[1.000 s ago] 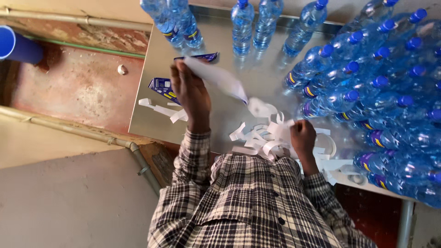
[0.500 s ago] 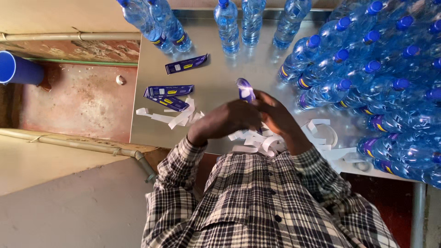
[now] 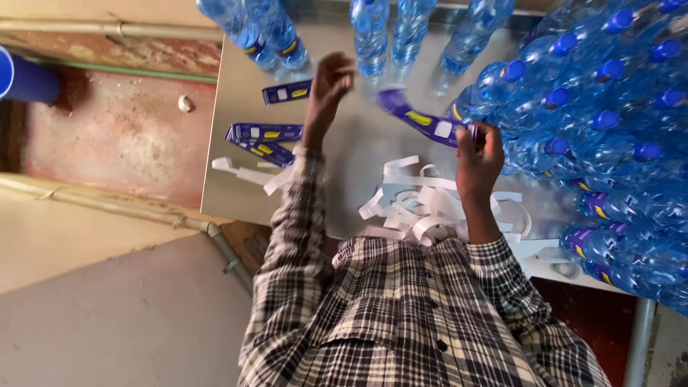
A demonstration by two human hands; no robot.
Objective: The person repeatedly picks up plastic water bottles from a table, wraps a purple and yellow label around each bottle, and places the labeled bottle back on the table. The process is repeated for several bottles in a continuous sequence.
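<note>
Stretching across the grey metal table (image 3: 344, 179), raised above its surface: a purple bottle label (image 3: 423, 120) with a yellow mark and a white patch. Pinching the label's near end, the right hand (image 3: 479, 154), fingers curled tight around the strip. Reaching toward the label's far end, the left hand (image 3: 331, 80), fingers bent and partly closed; blurred, so cannot tell whether gripping the strip or just touching it. Lying under and around the right wrist, a heap of white backing strips (image 3: 430, 208), curled and tangled. Lying to the left of the left forearm, 1 purple label (image 3: 287, 92) alone and a small stack of purple labels (image 3: 261, 140) just beside more white strips (image 3: 247, 174). Crowding the right side of the table, a mass of clear water bottles with blue caps (image 3: 602, 107), some already wearing purple labels. Standing along the far edge, 5 more bottles (image 3: 373, 32). Showing at the left edge of the view, a blue cup (image 3: 25, 79) on the reddish floor. Covering both arms, plaid shirt sleeves (image 3: 294, 236).
</note>
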